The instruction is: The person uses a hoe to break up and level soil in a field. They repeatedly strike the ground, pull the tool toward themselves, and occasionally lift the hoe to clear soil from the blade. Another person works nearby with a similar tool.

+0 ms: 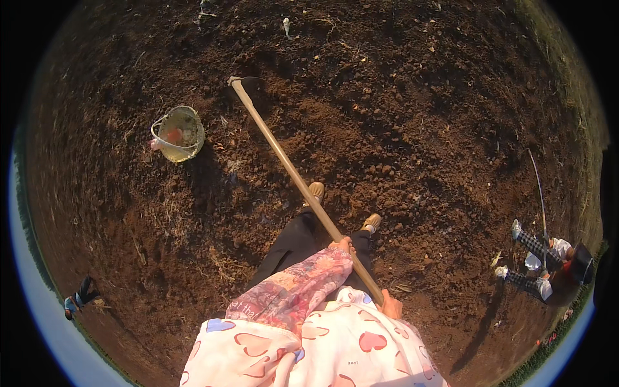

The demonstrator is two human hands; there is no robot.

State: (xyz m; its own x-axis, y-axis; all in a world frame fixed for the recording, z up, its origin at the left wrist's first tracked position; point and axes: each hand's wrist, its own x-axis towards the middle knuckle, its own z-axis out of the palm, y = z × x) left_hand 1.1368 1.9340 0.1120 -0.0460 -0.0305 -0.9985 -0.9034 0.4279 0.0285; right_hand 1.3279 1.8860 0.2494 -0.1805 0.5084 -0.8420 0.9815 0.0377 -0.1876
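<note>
A hoe with a long wooden handle (285, 158) slants from my waist up and left across the soil. My left hand (343, 244) grips the handle partway along, in front of my legs. Close to the handle's butt end, my right hand (390, 305) wraps around the wood, partly covered by my heart-patterned garment. The metal hoe head (235, 80) is at the far end, down at the tilled brown soil (338, 121); how deep its blade sits I cannot tell. My tan shoes (316, 190) stand on either side of the handle's lower half.
A pale bucket-like basket (192, 145) with a handle stands on the left, something reddish inside. At right, a person (546, 263) in a dark hat holds another long-handled tool (538, 188). Far left, another person (75, 302) stands. Grass (570, 87) borders the field at right.
</note>
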